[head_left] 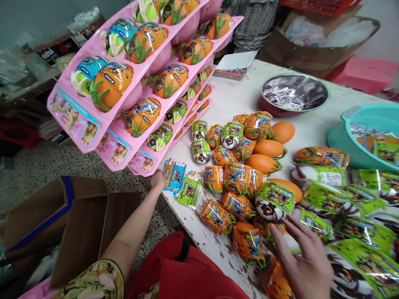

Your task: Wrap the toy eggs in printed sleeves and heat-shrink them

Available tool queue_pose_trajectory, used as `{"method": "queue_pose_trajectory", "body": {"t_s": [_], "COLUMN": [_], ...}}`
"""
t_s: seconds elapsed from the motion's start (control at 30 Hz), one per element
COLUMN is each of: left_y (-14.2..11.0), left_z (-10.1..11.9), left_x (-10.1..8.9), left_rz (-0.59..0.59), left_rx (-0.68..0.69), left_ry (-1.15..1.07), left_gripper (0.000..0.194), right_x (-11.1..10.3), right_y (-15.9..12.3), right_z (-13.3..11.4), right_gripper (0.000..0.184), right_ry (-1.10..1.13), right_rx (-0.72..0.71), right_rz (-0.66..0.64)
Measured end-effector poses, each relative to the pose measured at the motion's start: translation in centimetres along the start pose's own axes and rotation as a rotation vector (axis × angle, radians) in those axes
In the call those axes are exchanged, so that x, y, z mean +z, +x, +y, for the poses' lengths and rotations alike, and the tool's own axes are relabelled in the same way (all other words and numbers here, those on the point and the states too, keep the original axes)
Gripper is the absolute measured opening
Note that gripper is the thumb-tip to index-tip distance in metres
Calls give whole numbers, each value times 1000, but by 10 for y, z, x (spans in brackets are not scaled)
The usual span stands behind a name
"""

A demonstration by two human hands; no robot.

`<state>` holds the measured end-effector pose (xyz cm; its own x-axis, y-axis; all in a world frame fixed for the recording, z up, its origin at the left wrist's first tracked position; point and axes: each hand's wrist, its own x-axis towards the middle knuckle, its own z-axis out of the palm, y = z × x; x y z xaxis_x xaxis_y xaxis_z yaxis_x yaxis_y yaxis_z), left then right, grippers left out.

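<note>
My left hand (158,180) is at the table corner, beside small blue and orange packets (175,175) and below the lowest pink tray's corner. Its fingers look curled, and what they hold, if anything, is hidden. A green packet (189,190) lies to its right. My right hand (304,259) reaches over the wrapped toy eggs with fingers spread. Its fingertips are close to a green-labelled egg (275,201); I cannot tell if they touch. Orange-labelled eggs (238,177) and bare orange eggs (265,148) crowd around it, with green-wrapped eggs (364,230) to the right.
Stacked pink trays (90,139) filled with eggs overhang the table's left edge. A metal bowl (324,97) of small packets and a teal basin (346,124) stand on the white table (199,230). An open cardboard box (82,224) is on the floor at left.
</note>
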<state>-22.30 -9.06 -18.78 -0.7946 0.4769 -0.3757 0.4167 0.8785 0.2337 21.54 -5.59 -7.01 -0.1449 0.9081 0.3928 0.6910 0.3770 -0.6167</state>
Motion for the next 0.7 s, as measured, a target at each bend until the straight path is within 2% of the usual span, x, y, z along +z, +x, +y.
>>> {"method": "queue_pose_trajectory", "body": {"t_s": [0.17, 0.4, 0.5, 0.6, 0.7], "left_y": [-3, 0, 5, 7, 4], "left_z": [0, -13, -17, -19, -22], "left_x": [4, 8, 10, 8, 6], "left_rz": [-2, 8, -2, 3, 12], "left_rx": [-9, 5, 29, 67, 114], "left_ry": [-54, -224, -256, -243, -222], "left_gripper": [28, 30, 30, 30, 28], "right_x": [39, 63, 84, 124, 184], "right_y": [-2, -11, -18, -20, -15], "right_z": [-29, -55, -67, -89, -118], "right_gripper": [31, 24, 23, 25, 36], "right_ry": [154, 323, 377, 403, 320], "right_rx": [-59, -37, -69, -181, -358], "right_rz": [-134, -280, -353, -480, -707]}}
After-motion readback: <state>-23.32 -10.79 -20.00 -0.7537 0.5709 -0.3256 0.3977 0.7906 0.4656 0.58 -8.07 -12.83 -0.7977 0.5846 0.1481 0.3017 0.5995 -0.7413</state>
